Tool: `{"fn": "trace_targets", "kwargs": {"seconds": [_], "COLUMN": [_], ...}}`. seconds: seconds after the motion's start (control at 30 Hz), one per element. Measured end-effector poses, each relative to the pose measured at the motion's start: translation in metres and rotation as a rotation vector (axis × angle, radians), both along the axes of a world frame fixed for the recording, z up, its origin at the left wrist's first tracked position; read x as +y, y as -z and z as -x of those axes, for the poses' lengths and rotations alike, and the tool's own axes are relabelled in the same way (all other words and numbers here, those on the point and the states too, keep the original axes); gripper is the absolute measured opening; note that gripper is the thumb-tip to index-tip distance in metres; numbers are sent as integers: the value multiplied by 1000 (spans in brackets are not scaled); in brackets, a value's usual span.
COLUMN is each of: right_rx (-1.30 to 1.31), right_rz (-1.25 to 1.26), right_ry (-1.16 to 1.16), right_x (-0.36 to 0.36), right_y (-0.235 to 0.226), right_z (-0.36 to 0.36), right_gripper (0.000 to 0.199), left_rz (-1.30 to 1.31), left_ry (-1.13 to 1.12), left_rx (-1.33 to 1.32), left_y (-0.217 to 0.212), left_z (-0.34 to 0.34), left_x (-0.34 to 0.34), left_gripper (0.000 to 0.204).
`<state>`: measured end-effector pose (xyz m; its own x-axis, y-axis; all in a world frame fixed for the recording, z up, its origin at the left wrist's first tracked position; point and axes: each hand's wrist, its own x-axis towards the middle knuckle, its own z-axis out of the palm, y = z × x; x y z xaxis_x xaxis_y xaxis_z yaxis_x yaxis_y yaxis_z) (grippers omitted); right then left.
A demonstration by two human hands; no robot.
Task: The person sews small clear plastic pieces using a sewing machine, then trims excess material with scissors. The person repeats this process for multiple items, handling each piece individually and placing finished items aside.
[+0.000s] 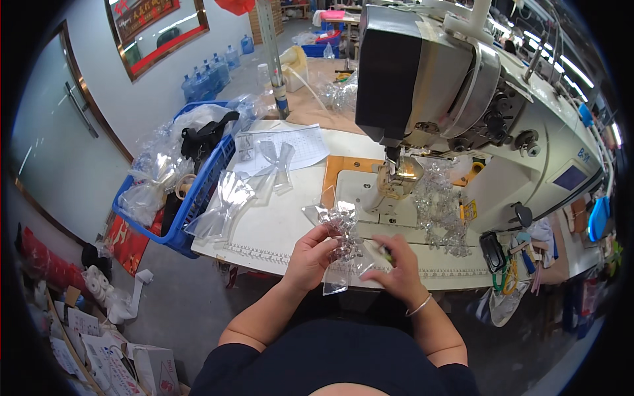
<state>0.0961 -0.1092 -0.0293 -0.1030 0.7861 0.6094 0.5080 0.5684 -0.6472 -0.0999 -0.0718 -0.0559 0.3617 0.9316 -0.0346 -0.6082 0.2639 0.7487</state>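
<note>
While looking down at the white sewing table (284, 214), saw left hand (309, 261) pinching a crumpled clear plastic bundle (345, 228) between thumb and fingers, narrow grip, over the table's front edge. Found right hand (400, 267) just right of it, motion-blurred, thumb apart from fingers. Noticed something dark and yellowish at those fingers, too smeared to identify; couldn't tell right grip.

Judged step in hand as working the bundle by hand, clear of the needle. Read next move as calling for a firm left pinch and careful right fingers around loose film. Placed bundle in front of the sewing machine's (449, 82) post (389, 191), apart from it.

Checked containers next: blue basket (206, 203) left of table, loaded with clear wrap (153, 178), black item (205, 140) on top, tape-like roll (185, 187) at inner side. Couldn't see its bottom. Logged blue water jugs (210, 78) by the wall, fill level unclear. Spotted cardboard box (150, 364) lower left, contents hidden. Also logged clear plastic pieces (228, 198) left of the bundle, shiny plastic heap (439, 211) right of the post.
</note>
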Motion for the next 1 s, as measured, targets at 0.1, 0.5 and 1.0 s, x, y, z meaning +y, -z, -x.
{"fn": "trace_targets", "kwargs": {"seconds": [0.1, 0.5, 1.0], "right_rx": [-167, 13, -236], "right_rz": [-114, 117, -69], "right_ry": [-43, 8, 124], "right_x": [7, 36, 0], "right_y": [16, 2, 15], "right_z": [2, 20, -3], "right_gripper": [39, 20, 35], "left_rz": [8, -151, 16], "left_ry": [29, 35, -170], "left_rx": [-2, 114, 46], "left_y": [-1, 9, 3], "left_z": [-2, -8, -17], "left_x": [-1, -3, 6], "left_gripper": [33, 32, 19]}}
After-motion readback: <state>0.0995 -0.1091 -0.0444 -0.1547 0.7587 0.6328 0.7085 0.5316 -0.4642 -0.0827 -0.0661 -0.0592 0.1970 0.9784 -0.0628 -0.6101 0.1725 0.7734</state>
